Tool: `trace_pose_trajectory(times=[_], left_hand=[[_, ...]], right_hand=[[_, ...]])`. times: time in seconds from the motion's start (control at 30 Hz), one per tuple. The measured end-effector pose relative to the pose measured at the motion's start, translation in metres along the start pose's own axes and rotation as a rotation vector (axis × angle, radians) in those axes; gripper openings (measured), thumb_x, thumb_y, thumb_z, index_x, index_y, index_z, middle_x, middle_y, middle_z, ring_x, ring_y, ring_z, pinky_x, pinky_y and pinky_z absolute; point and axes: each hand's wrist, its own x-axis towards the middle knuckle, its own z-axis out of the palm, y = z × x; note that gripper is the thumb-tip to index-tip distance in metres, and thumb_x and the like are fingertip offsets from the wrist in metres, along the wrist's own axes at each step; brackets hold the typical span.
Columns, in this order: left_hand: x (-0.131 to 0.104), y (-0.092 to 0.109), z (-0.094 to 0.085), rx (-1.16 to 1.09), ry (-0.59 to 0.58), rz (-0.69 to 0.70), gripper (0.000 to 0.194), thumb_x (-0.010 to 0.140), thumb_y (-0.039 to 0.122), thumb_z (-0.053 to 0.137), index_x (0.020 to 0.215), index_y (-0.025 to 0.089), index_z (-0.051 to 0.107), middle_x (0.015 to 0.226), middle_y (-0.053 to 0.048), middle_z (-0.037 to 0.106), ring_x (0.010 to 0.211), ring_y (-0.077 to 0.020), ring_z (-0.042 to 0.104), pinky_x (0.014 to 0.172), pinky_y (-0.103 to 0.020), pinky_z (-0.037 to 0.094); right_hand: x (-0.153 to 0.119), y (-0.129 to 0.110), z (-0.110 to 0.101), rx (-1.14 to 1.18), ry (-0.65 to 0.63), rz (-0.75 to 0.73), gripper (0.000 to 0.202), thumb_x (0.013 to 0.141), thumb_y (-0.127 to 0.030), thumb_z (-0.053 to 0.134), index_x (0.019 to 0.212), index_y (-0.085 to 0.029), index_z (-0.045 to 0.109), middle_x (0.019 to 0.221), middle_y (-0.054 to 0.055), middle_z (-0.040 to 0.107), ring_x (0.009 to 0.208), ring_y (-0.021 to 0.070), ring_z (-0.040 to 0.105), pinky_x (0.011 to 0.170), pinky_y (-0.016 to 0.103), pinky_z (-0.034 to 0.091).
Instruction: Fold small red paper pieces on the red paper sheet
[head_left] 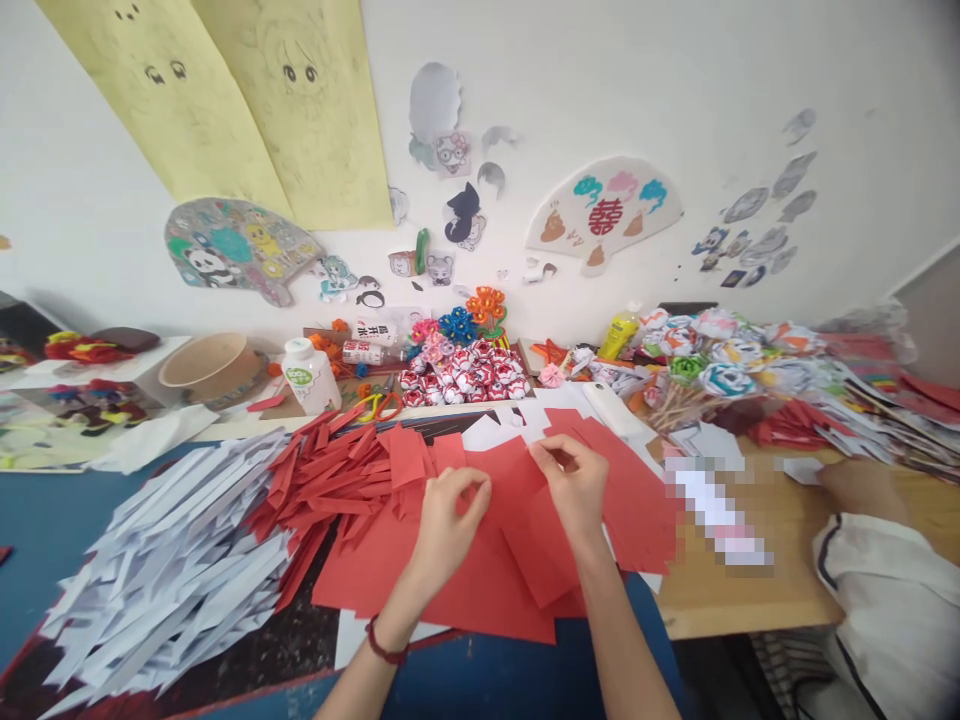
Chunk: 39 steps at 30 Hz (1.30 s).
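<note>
Risk: an uneven pull may crease or tear the red paper sheet; friction may drag the loose red stack beneath. Left-forearm drift could scatter the folded red strips, at 10 o'clock of the left hand. Grip: right hand, thumb and index together, apparently clamped on the sheet's 12 o'clock edge; left fingertips close over the sheet, contact cannot be confirmed.
</note>
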Motion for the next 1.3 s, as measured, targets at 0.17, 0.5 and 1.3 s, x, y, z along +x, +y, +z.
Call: trace_pose_trajectory(times=[0.17, 0.5, 1.3], left_hand=[[-0.008, -0.003, 0.004, -0.065, -0.001, -0.033, 0.018, 0.087, 0.020, 0.047, 0.072, 0.019, 0.057, 0.064, 0.003, 0.056, 0.063, -0.0122, 0.049, 0.067, -0.025, 0.034], [-0.022, -0.005, -0.006, -0.108, -0.007, -0.070, 0.015, 0.079, 0.016, 0.045, 0.067, 0.018, 0.054, 0.061, 0.003, 0.050, 0.062, -0.0112, 0.045, 0.061, -0.022, 0.033], [-0.014, -0.003, -0.003, -0.798, -0.107, -0.378, 0.033, 0.080, 0.044, 0.066, 0.092, 0.014, 0.069, 0.088, -0.009, 0.073, 0.075, -0.0203, 0.068, 0.070, -0.030, 0.053]], right_hand=[[0.003, 0.001, -0.002, -0.031, 0.036, -0.005, 0.017, 0.079, -0.032, 0.067, 0.070, -0.017, 0.068, 0.068, 0.003, 0.068, 0.066, 0.0180, 0.060, 0.063, 0.029, 0.046], [0.003, 0.004, 0.000, -0.025, 0.075, 0.032, 0.018, 0.076, -0.033, 0.068, 0.069, -0.016, 0.069, 0.067, 0.003, 0.067, 0.064, 0.0186, 0.060, 0.063, 0.030, 0.046], [-0.027, 0.003, -0.002, 0.218, -0.429, 0.321, 0.031, 0.078, -0.046, 0.068, 0.073, -0.015, 0.069, 0.059, 0.002, 0.064, 0.054, 0.0150, 0.059, 0.056, 0.027, 0.048]])
